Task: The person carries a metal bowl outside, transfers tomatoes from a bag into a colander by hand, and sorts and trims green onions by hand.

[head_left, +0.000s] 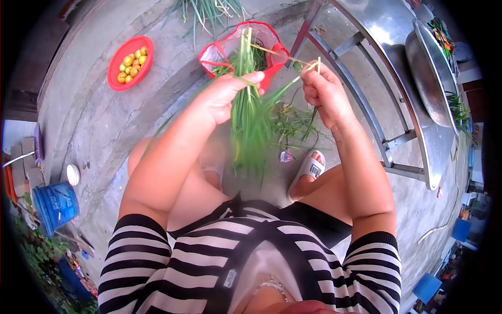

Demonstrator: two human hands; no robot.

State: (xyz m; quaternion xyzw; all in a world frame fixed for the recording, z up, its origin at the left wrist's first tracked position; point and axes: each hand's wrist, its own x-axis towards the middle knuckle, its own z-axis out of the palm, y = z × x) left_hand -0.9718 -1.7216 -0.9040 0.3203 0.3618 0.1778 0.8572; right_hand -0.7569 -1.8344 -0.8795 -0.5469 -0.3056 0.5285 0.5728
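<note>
My left hand (230, 94) is wrapped round a bunch of long green stalks (246, 115); their pale ends point up and the blurred leaves hang down between my knees. To the right, my right hand (323, 89) pinches a few thin green stalks with pale ends, which stretch toward the bunch. Just beyond my hands stands an open red and white bag (214, 54) with more greens inside. Loose green trimmings (293, 123) lie on the ground below my right hand.
A red bowl (113, 68) of yellow fruit sits at the upper left. More long greens (204, 13) lie at the top. A metal table (387, 21) with a large metal basin (426, 78) is on the right. A blue bucket (55, 206) stands at the left.
</note>
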